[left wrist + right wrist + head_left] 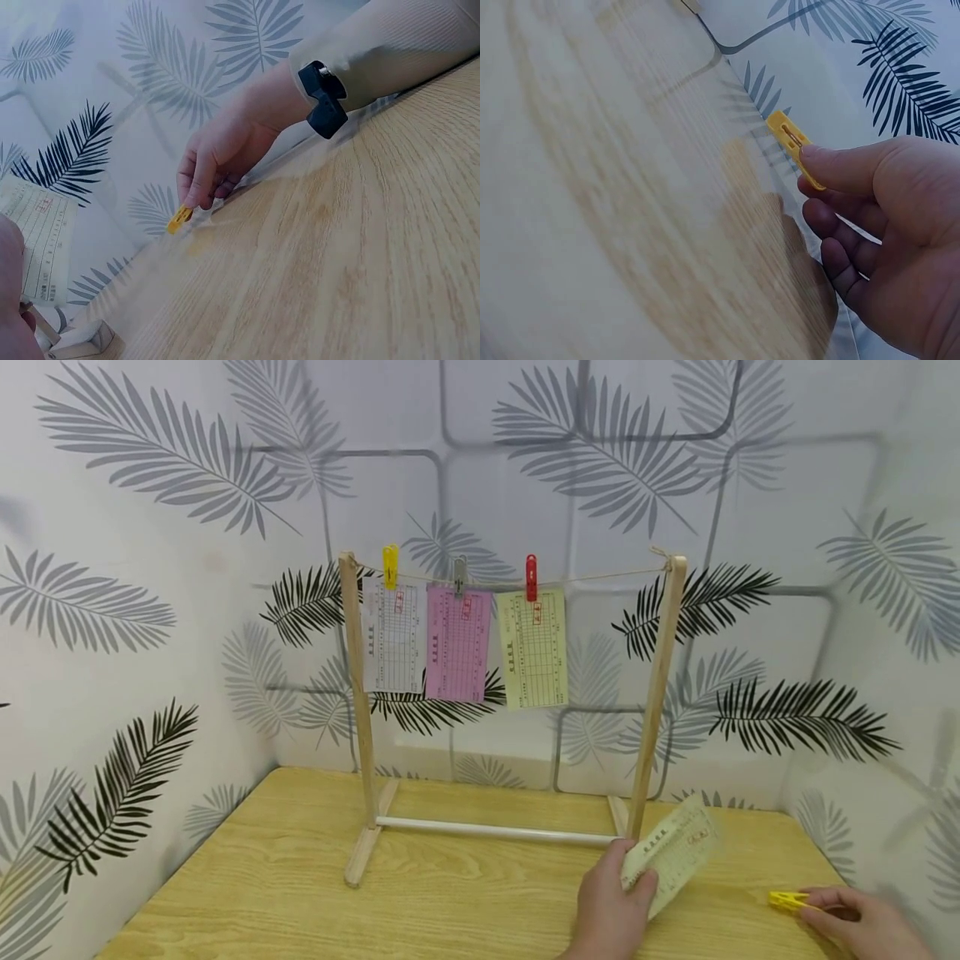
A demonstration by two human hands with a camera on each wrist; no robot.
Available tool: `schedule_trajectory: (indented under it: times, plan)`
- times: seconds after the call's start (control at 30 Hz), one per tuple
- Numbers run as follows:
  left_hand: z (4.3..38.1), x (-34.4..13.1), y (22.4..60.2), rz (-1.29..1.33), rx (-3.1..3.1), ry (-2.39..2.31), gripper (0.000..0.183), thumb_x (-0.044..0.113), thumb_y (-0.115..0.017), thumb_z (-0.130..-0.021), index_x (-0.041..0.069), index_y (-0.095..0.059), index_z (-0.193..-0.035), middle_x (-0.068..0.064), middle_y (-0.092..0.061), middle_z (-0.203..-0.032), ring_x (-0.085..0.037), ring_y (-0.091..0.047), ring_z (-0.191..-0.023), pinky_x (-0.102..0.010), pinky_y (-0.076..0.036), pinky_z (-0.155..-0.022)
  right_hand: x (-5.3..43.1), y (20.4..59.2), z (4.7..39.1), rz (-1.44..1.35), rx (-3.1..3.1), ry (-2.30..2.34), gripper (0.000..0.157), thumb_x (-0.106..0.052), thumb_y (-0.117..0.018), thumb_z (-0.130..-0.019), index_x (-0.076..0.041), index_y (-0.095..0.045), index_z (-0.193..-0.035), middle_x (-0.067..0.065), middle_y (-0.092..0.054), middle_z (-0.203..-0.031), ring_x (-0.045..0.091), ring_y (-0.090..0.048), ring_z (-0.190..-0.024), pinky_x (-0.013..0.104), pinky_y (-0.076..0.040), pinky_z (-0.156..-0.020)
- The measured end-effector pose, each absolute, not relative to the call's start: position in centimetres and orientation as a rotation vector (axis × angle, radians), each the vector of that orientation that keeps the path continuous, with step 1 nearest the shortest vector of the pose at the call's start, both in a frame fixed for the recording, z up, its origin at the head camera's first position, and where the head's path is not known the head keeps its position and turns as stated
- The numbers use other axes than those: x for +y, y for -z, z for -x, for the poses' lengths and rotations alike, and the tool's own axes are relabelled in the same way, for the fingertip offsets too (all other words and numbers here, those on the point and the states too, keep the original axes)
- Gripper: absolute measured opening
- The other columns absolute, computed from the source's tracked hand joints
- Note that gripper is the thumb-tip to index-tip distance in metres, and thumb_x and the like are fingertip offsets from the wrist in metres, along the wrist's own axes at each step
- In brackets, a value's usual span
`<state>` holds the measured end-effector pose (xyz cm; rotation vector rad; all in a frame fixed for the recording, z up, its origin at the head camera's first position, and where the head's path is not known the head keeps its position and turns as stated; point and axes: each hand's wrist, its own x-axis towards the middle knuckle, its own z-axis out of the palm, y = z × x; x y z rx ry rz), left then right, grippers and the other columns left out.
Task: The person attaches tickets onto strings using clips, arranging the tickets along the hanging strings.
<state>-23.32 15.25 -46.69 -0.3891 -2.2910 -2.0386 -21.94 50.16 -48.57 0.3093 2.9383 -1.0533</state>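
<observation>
My left hand (611, 897) holds a pale yellow-green printed slip (675, 852) between thumb and fingers, in front of the rack's right post. The slip tilts up to the right. At the right of the table, my right hand (862, 922) pinches a yellow clothespin (786, 901) by one end, low over the wood. The right wrist view shows the thumb and index finger on that clothespin (791, 142). A wooden rack (357, 693) carries a string, where a yellow clothespin (390, 567), a grey one (460, 577) and a red one (531, 578) hold a white slip (393, 647), a pink slip (457, 652) and a yellow-green slip (534, 652).
The rack's white crossbar (495, 831) runs low between its feet on the wood-grain table (262, 868). Behind stands a wall (510, 485) with a leaf pattern. A stretch of string (615, 574) runs from the red clothespin to the right post.
</observation>
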Motion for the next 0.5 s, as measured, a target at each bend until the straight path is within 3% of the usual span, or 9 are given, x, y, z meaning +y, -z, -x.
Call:
schedule_trajectory:
  times: [0.07,0.27,0.4,0.5]
  plan:
    - [23.3,15.1,46.6,0.404,-2.273,2.031,0.015,0.025,-0.071,-0.095,0.031,-0.066,-0.109,0.016,-0.063,-0.085,-0.002,-0.06,-0.071,-0.022,-0.05,-0.063,50.3,48.5,22.0,-0.333,2.93,1.065,0.058,-0.056,-0.079,-0.081,-0.001,-0.071,-0.099,0.025,-0.069,-0.112,0.042,-0.064,-0.101,0.05,-0.051,-0.082]
    - [23.3,14.9,46.3,0.439,-2.198,2.028,0.008,0.024,-0.072,-0.094,0.026,-0.071,-0.102,0.015,-0.064,-0.084,-0.002,-0.06,-0.073,-0.022,-0.05,-0.065,50.3,48.3,22.2,-0.421,2.893,1.174,0.065,-0.049,-0.081,-0.082,0.009,-0.066,-0.109,0.008,-0.071,-0.092,0.02,-0.064,-0.08,0.041,-0.052,-0.071]
    - [23.6,14.6,46.5,0.513,-2.144,1.954,0.007,0.02,-0.074,-0.091,0.023,-0.077,-0.098,0.015,-0.065,-0.092,-0.001,-0.059,-0.085,-0.022,-0.05,-0.075,51.2,48.9,22.8,-0.422,2.873,1.289,0.077,-0.045,-0.081,-0.084,0.016,-0.055,-0.124,0.022,-0.069,-0.105,0.032,-0.066,-0.092,0.043,-0.055,-0.074]
    - [23.7,14.4,46.4,0.544,-2.131,1.89,0.01,0.021,-0.073,-0.093,0.018,-0.079,-0.1,0.015,-0.062,-0.092,-0.001,-0.058,-0.086,-0.021,-0.049,-0.077,51.5,49.1,23.0,-0.426,2.842,1.329,0.087,-0.045,-0.083,-0.081,0.018,-0.05,-0.131,0.026,-0.067,-0.111,0.034,-0.067,-0.096,0.043,-0.056,-0.075]
